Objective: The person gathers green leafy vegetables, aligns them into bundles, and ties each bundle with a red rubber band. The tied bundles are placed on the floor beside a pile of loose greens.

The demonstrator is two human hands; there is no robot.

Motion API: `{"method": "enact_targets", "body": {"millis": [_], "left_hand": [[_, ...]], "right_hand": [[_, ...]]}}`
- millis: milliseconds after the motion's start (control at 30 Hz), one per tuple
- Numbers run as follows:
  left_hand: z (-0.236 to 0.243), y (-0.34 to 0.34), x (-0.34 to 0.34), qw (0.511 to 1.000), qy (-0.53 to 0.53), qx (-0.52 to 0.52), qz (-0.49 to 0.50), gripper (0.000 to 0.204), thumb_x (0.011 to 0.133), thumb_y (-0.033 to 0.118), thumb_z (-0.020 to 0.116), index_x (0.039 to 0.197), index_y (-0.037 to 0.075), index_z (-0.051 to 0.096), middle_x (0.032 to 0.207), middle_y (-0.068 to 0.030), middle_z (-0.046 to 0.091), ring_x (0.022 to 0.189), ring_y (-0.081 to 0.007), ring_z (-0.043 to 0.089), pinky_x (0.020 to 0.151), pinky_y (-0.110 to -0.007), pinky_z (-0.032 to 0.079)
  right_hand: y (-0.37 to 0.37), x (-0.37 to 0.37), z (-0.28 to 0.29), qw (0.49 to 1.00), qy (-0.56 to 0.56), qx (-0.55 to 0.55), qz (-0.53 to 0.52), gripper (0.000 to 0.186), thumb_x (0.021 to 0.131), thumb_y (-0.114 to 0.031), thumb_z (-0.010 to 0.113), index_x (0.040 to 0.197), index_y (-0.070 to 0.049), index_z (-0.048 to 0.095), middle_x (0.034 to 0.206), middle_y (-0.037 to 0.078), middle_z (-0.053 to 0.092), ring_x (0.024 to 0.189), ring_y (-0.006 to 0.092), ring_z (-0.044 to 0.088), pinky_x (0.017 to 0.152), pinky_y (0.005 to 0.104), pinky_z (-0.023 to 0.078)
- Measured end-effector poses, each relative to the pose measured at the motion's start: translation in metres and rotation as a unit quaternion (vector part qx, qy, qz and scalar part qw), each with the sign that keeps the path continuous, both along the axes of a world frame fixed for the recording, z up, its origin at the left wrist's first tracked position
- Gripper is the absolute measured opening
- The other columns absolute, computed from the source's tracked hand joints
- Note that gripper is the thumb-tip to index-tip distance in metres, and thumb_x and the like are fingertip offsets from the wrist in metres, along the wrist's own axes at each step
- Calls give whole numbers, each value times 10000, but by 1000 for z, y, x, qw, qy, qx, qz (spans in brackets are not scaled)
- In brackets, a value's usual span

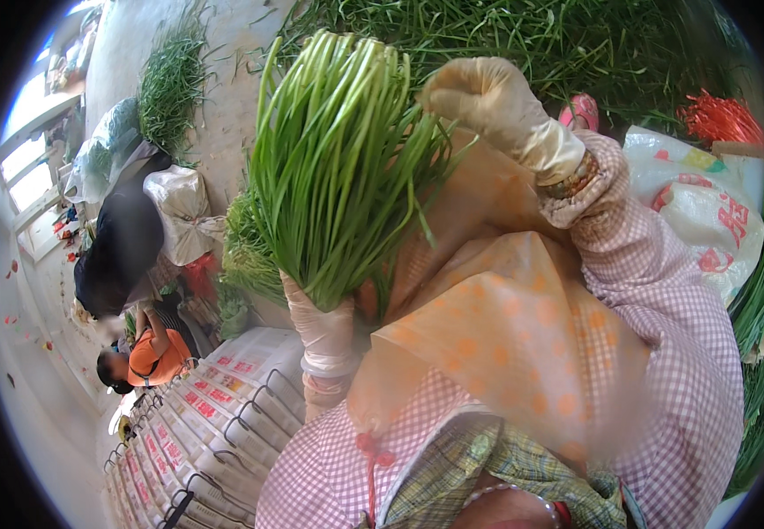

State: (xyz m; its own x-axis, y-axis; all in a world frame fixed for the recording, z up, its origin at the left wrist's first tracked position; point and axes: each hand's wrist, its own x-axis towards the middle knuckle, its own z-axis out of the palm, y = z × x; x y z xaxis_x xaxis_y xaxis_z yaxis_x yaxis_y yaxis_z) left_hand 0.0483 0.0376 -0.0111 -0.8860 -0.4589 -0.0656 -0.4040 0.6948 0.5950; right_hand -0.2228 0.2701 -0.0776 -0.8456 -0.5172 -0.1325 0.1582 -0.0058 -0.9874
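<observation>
In the head view, your gloved left grip [318, 322] is clamped around the lower end of a green stalk bunch [333, 185], which fans out above it. Your gloved right grip [488, 95] curls inward just beside the bunch's upper right, though you cannot tell whether its fingers close on anything. Loose green stalks [523, 35] lie beyond that grip, and red strips [721, 119] sit well to its right.

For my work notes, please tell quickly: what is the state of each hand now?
Left gloved hand: closed, holding a bunch of green chives.
Right gloved hand: fingers curled closed; whether it holds anything cannot be told.
</observation>
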Motion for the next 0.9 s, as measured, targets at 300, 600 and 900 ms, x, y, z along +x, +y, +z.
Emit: {"method": "enact_targets", "body": {"millis": [300,600,900], "left_hand": [[4,4,5,997,1,59,39,803,767,-32,665,1461,-10,261,1261,-118,603,1120,-232,599,1039,-353,421],[-3,-7,12,998,-17,53,37,788,773,27,672,1449,-30,271,1248,-129,604,1157,-245,581,1045,-384,412],[9,-17,-9,977,-85,-131,-143,725,704,-10,693,1370,-17,405,1208,-128,603,1081,-251,593,988,-394,447]], "right_hand": [[76,-57,-15,908,-249,-12,-337,274,891,-226,695,1095,-51,642,953,113,726,783,209,691,684,335,564],[0,10,-60,969,10,207,136,412,836,-466,649,1078,-142,730,977,124,710,949,306,656,873,395,492],[31,-38,-61,841,243,443,-195,284,808,-268,738,1033,-98,712,857,112,715,746,283,688,668,390,541]]}}
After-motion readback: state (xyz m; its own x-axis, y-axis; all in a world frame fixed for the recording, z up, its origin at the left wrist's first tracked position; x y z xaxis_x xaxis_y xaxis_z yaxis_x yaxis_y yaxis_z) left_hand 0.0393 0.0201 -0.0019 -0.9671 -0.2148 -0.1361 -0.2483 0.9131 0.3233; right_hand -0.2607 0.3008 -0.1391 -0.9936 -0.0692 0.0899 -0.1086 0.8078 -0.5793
